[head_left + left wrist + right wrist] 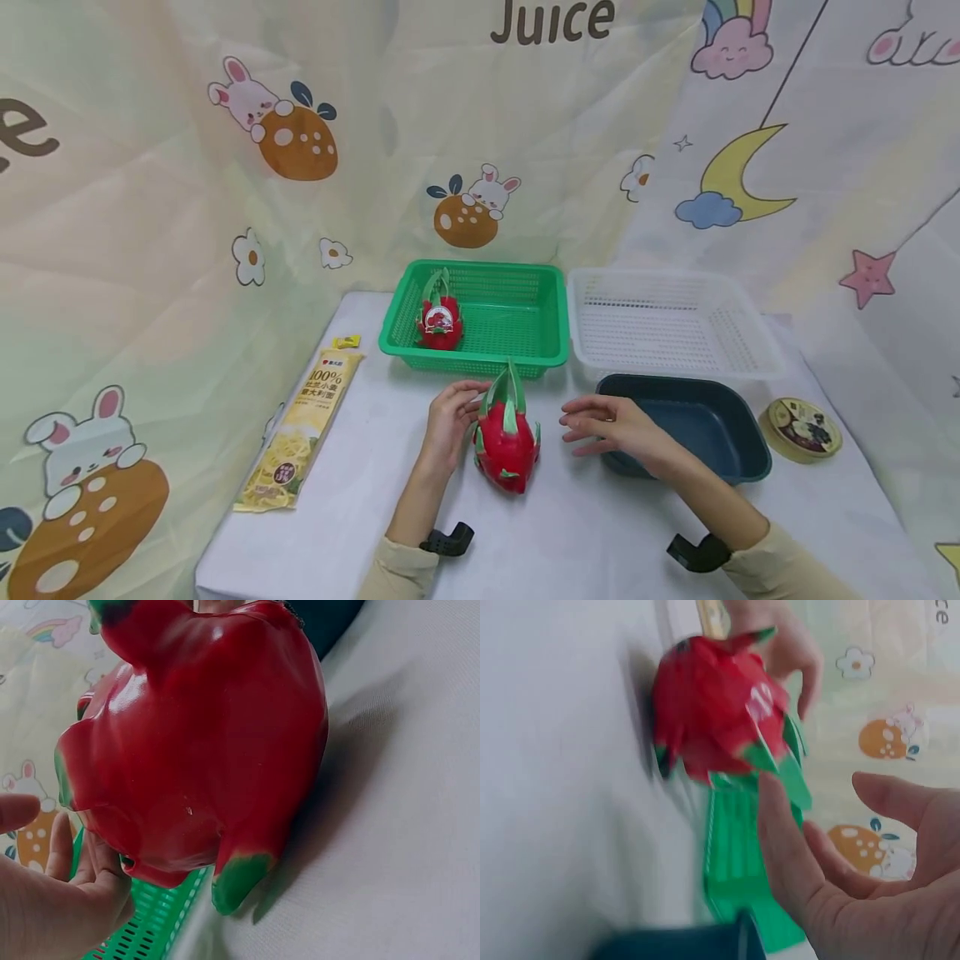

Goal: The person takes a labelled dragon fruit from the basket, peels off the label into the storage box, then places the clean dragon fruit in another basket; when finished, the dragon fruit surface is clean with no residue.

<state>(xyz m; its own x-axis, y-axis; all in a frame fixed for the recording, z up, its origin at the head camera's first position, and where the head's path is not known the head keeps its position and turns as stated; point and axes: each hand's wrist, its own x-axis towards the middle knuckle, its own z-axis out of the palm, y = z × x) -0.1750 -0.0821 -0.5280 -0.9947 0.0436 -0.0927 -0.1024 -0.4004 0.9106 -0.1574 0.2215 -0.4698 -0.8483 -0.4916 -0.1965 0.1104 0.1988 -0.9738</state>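
Observation:
A red dragon fruit (507, 446) with green leaf tips lies on the white-covered table, between the two hands. My left hand (453, 421) is at its left side, fingers loosely bent. In the left wrist view its fingertips (105, 862) reach the fruit's edge; whether they touch it I cannot tell. To the right, my right hand (611, 425) hovers near the dark blue basin (686, 387), apart from the fruit and holding nothing. Its thumb and fingers are spread in the right wrist view. A second dragon fruit (439, 321) with a round label sits inside the green basket (517, 362).
Behind the dark basin stands a white basket (675, 367). A round tin (804, 429) is at the right edge. On the left lies a yellow pasta packet (303, 429) with a small yellow wrapper (347, 342) beyond it. A printed cloth hangs behind the table.

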